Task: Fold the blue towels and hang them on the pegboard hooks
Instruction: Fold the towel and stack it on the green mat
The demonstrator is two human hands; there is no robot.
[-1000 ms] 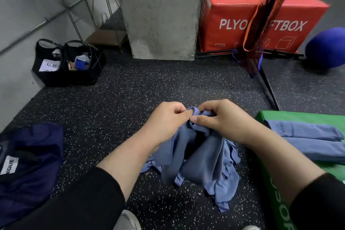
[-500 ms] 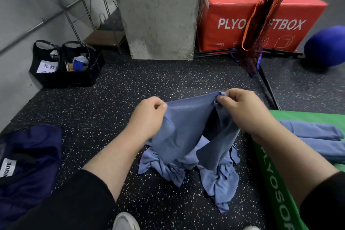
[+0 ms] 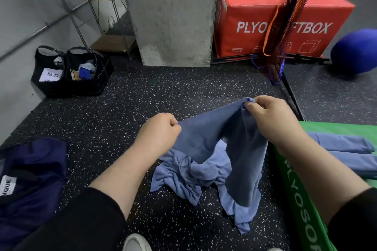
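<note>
So I've got the towel (image 3: 214, 149) half lifted off the floor (image 3: 142, 98), dead center in view. My left hand (image 3: 158, 132) pinches the top edge at about 9 o'clock of the cloth and my right hand (image 3: 271, 120) pinches a corner up at 1 o'clock, fingers curled tight on the fabric both sides.

Trouble is, the bottom is a crumpled knot on the floor. I think if I pull the edge taut now, the bunched part drags along twisted and I end up folding a lopsided mess. I'm also not sure my left is on an actual corner, so the fold could come out crooked. Thin pinches like these can slip too.

Two folded towels (image 3: 342, 149) sit on the green box (image 3: 295, 179) at 3 o'clock; a sloppy swing could knock them. Can't see the pegboard anywhere.
</note>
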